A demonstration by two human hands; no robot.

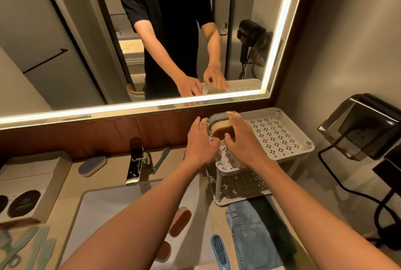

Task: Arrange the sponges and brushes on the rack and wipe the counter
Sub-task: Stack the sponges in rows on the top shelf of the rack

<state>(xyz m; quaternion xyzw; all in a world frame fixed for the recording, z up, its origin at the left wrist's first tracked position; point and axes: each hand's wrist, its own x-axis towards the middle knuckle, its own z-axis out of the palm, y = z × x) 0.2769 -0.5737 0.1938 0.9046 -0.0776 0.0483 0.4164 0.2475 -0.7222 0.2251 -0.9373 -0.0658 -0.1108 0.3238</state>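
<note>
Only a faint emblem can be made out on the dark round discs (23, 204) kept in a beige box (30, 172) at the far left; its wording is too small to be read.

Two stacked sponges (219, 127), one blue-grey and one yellow with a brown scouring face, are held on edge at the near left corner of the upper tier of a white perforated rack (282, 137). The right hand (238, 137) is curled over them, fingers across the top and thumb at the near end. The left hand (200, 139) is laid against their left side, fingers nearly straight.

A purple-topped sponge (92, 166) is seen on the beige counter (104, 183) left of the chrome tap (134, 167), with a teal-handled brush (161, 159) just beside the tap on its right. Two brown-faced sponges (181, 223) are partly hidden by the left forearm at the right edge of the white basin (104, 211). A blue brush (220, 250) is laid beside a folded denim-blue cloth (249, 232) in front of the rack.

A mirror (65, 31) edged with light is mounted above the counter, and a dark dispenser (360, 126) is fixed to the right wall.
</note>
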